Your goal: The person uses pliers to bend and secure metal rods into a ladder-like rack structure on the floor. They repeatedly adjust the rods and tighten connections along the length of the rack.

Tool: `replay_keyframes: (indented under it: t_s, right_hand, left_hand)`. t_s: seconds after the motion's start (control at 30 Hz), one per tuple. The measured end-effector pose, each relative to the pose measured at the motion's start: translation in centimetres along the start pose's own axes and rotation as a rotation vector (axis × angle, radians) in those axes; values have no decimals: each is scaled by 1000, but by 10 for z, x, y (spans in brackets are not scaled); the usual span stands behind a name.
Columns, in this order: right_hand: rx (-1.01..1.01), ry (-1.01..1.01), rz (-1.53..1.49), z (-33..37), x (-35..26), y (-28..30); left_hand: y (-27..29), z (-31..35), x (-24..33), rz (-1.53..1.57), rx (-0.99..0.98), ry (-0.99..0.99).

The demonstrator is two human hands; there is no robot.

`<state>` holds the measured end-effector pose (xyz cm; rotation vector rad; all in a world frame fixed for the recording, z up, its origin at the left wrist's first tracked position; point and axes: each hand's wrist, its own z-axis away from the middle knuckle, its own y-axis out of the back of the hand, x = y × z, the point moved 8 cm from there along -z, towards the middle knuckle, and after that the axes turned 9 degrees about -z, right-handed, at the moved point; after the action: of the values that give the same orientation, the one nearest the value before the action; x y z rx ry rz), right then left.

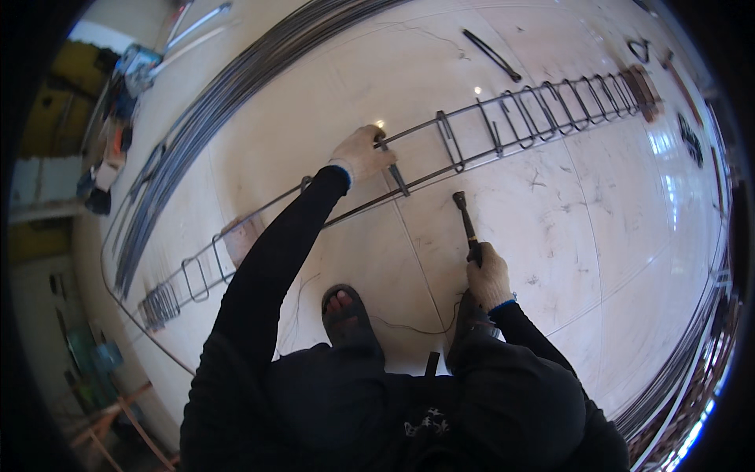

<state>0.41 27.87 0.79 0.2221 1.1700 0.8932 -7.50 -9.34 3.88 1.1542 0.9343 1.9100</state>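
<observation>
My left hand point(363, 153), in a pale work glove, reaches across to a long rebar cage and has its fingers closed on a bent steel stirrup point(399, 179). That stirrup spans the two long parallel bars point(358, 211). Lower right, my gloved right hand point(489, 277) is wrapped round the black handle of a slim hand tool point(465, 216) with a yellow band and a small dark head; its exact kind is unclear. The tool's head points up toward the cage without touching it. More stirrups point(541, 112) hang along the bars toward the far right.
Reddish blocks point(643, 93) lie under the cage ends. A bundle of long steel rods point(228, 90) curves across the upper left. A dark bar-shaped tool point(491, 55) lies beyond the cage. More rods point(684, 362) line the right edge. Thin wire point(405, 329) runs between my feet.
</observation>
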Motion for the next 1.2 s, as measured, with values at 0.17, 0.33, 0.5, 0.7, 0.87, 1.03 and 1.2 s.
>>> replay_keyframes:
  t_s: [0.17, 0.33, 0.5, 0.7, 0.87, 1.03, 1.2]
  right_hand:
    - [43, 84, 158, -2, -1, 3]
    - [56, 93, 302, -4, -1, 21]
    - [69, 116, 368, -6, -13, 11]
    - [10, 143, 387, -18, -8, 7]
    - [29, 169, 333, -18, -5, 12]
    - [-39, 86, 418, -18, -16, 10]
    - [-116, 32, 567, -18, -30, 9]
  left_hand:
    - [24, 40, -31, 84, 325, -64]
    - [64, 106, -103, 11, 351, 378]
    - [38, 174, -138, -131, 226, 510]
    - [11, 179, -127, -40, 192, 510]
    - [9, 198, -171, -82, 345, 589]
    - [29, 243, -188, -135, 483, 718]
    - [51, 230, -163, -196, 654, 676]
